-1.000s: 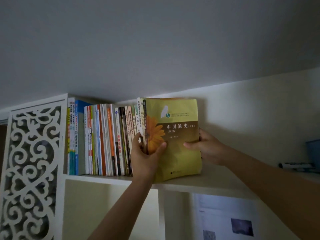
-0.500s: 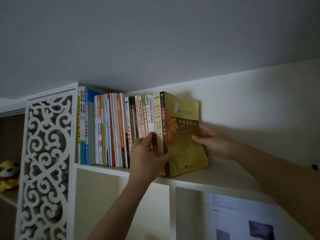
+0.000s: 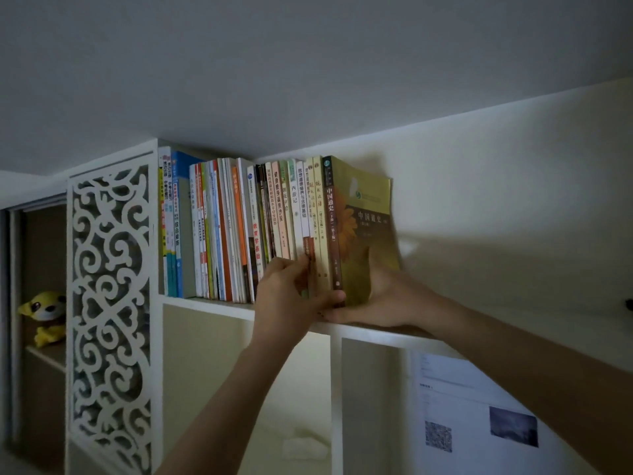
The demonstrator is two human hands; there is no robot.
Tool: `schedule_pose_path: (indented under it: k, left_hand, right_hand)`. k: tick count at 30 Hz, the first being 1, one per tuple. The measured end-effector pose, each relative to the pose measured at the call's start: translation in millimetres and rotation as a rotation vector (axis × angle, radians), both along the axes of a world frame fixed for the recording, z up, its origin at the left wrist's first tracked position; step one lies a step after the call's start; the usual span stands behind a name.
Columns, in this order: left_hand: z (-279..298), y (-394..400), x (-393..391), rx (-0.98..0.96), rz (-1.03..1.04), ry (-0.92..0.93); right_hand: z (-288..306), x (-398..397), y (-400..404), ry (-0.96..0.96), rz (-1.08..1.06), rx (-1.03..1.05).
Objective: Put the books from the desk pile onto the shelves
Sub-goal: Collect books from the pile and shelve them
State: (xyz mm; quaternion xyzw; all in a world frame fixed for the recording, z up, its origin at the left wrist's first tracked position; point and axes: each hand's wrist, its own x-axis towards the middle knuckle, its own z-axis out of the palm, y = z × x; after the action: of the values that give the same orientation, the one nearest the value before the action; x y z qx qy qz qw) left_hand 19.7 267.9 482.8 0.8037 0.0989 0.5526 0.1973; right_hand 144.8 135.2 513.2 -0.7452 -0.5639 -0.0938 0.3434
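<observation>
A yellow-green book (image 3: 366, 214) with a sunflower cover stands upright at the right end of the row of books (image 3: 239, 228) on the top white shelf (image 3: 205, 305). My right hand (image 3: 390, 299) grips its lower part, thumb up on the cover and fingers beneath its bottom edge. My left hand (image 3: 287, 296) is in front of the row. Its fingertips press the spines of the neighbouring books, and its thumb lies across the bottom of the yellow-green book's spine. The desk pile is out of view.
A white lattice panel (image 3: 109, 303) closes the shelf's left side, and a yellow plush toy (image 3: 44, 313) sits on a lower shelf beyond it. The ceiling hangs just above the books. The shelf runs bare to the right, to a dark object (image 3: 628, 305). A printed sheet (image 3: 479, 406) hangs below.
The yellow-green book has turned spine-outward and slid left against the row. My right hand dropped from its far edge to its bottom, and my left thumb left the cover.
</observation>
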Motion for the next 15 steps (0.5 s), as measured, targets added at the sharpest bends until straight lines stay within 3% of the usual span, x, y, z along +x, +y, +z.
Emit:
schedule_pose_path:
  k: [5, 11, 15]
  left_hand:
    - [-2.6, 16.9, -10.1, -0.018, -0.162, 0.086]
    - [-6.0, 19.0, 2.7, 0.008, -0.115, -0.061]
    - [-9.1, 16.1, 4.3, 0.060, -0.117, -0.109]
  right_hand:
    - [-0.4, 6.7, 11.7, 0.066, -0.086, 0.039]
    - [3.3, 4.3, 13.6, 0.186, -0.152, 0.018]
    - [3.1, -0.1, 8.1, 0.166, -0.137, 0.016]
